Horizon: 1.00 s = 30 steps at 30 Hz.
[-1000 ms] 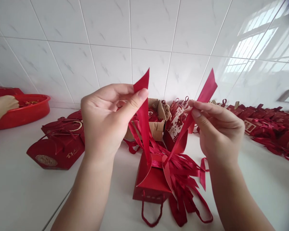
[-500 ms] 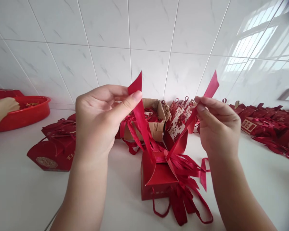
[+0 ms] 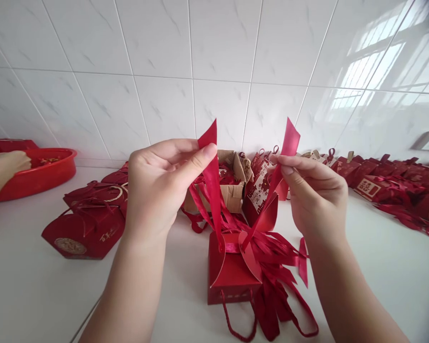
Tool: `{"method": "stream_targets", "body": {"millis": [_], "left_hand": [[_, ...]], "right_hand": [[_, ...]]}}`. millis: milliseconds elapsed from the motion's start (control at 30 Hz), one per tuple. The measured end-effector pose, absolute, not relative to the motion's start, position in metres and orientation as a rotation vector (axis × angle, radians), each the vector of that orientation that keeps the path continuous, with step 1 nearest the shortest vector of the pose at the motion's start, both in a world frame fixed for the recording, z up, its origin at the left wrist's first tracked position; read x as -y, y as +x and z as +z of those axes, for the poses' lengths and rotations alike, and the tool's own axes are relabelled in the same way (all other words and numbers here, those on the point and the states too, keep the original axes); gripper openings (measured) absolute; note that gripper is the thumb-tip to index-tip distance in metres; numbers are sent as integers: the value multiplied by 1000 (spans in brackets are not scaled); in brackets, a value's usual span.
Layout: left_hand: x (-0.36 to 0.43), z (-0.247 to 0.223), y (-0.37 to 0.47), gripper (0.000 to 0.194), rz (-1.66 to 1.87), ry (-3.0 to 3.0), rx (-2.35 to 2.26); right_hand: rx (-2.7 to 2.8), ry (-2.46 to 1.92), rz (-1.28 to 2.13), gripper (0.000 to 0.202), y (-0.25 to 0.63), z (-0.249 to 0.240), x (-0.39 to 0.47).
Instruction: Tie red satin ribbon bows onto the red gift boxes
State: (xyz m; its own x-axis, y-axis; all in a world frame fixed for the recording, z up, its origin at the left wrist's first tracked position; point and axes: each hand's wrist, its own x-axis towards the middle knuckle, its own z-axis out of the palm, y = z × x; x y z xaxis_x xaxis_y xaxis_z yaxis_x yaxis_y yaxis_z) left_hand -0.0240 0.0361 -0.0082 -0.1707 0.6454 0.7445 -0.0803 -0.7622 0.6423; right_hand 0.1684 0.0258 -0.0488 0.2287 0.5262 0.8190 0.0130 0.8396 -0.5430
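Observation:
Between thumb and fingers, my left hand [image 3: 160,186] pinches one end of a red ribbon [image 3: 212,183]. The other end is pinched in my right hand [image 3: 316,200], at the same height. Both ribbon ends stick up above the fingertips, and the ribbon runs down to the top flaps of a small red box [image 3: 236,271] on the white table. A twisted cord handle [image 3: 229,319] hangs from the box's near side. Loose red ribbons [image 3: 279,286] lie beside and behind the box.
At the left are finished-looking red boxes [image 3: 89,233] and a red basin [image 3: 46,171], with another person's hand [image 3: 7,166] at it. Behind stands a cardboard box [image 3: 232,195]. More red boxes [image 3: 389,176] line the right side.
My hands have come closer together and slightly lower, the right one moving left. The ribbon ends are nearer each other, and the view has shifted slightly.

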Motion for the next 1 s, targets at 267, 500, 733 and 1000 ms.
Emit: {"method": "stream_targets", "body": {"millis": [267, 500, 733, 1000], "left_hand": [[-33, -8, -23, 4, 1967, 1634, -592], [-30, -10, -22, 7, 1655, 1802, -667], [-28, -14, -15, 29, 1253, 1868, -793], [-31, -15, -13, 22, 1183, 1967, -789]], "right_hand": [[1310, -448, 428, 14, 166, -46, -18], [1307, -518, 670, 16, 163, -45, -13], [1354, -552, 948, 6, 157, -48, -12], [1509, -489, 1071, 15, 161, -46, -6]]}}
